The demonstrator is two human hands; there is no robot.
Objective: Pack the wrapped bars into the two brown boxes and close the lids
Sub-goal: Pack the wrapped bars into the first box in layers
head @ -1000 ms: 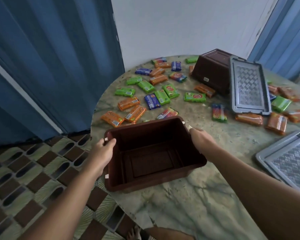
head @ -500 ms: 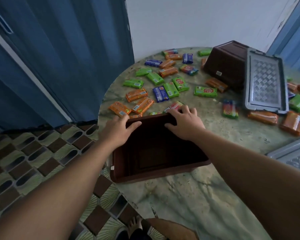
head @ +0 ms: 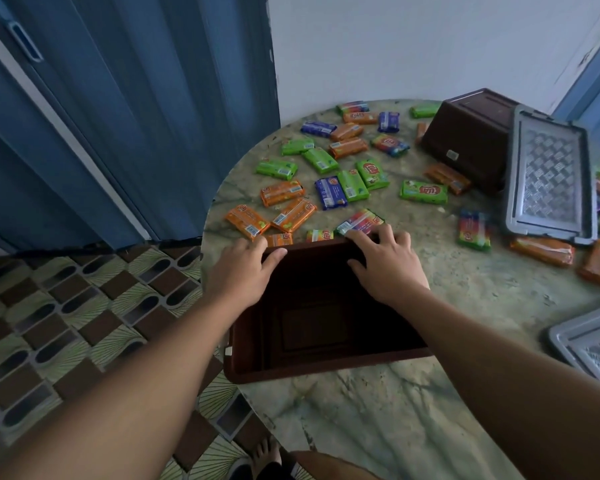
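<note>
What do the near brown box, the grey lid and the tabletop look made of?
Box: moulded plastic by its look, thin rim, stepped floor, dull sheen. Lid: likely plastic too, grey, with embossed weave pattern. Tabletop: green veined, marble-like; stone or printed laminate, unclear.

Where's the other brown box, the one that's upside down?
In the head view, the upside-down brown box sits at the far right of the table, with a grey lid leaning against its right side.
</note>
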